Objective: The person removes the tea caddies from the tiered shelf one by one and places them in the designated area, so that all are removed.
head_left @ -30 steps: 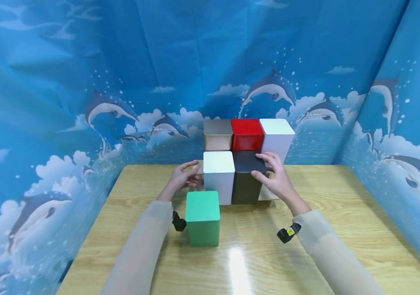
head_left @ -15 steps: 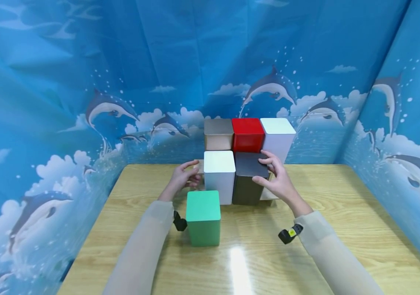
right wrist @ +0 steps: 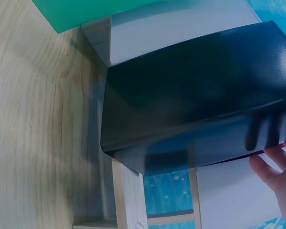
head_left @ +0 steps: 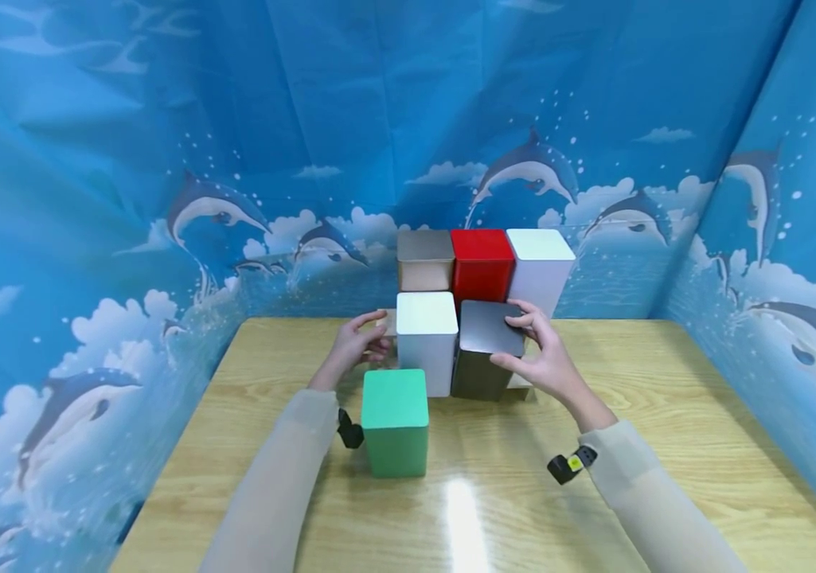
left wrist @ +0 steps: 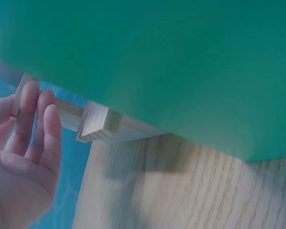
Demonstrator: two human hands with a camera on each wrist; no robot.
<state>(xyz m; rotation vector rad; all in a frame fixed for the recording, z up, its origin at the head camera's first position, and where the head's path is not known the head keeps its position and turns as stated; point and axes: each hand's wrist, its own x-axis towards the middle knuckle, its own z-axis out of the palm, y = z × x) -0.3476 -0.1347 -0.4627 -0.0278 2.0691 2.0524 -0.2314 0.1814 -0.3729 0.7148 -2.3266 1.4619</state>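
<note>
My right hand [head_left: 547, 358] grips a black box [head_left: 485, 374] by its upper right side, thumb at the front and fingers at the lid's edge. The black box leans forward out of the front row. In the right wrist view only some fingers [right wrist: 276, 164] show at the edge, beside the dark side wall. My left hand [head_left: 350, 348] pinches the left end of a wooden rack [left wrist: 97, 121] under the boxes. To the right of that hand, a white box [head_left: 427, 342] stands beside the black one. A green box [head_left: 395, 422] is on the table in front.
Behind, a row holds a box with a grey-brown lid [head_left: 425, 248], a red box [head_left: 482, 263] and another white box [head_left: 540, 274]. Under them is the wooden table [head_left: 594, 493]. A blue dolphin-print backdrop [head_left: 350, 143] encloses the back and sides.
The black box has tipped forward and slightly right under my right hand, its top pulling away from the red box. My left hand stays at the rack's end.
</note>
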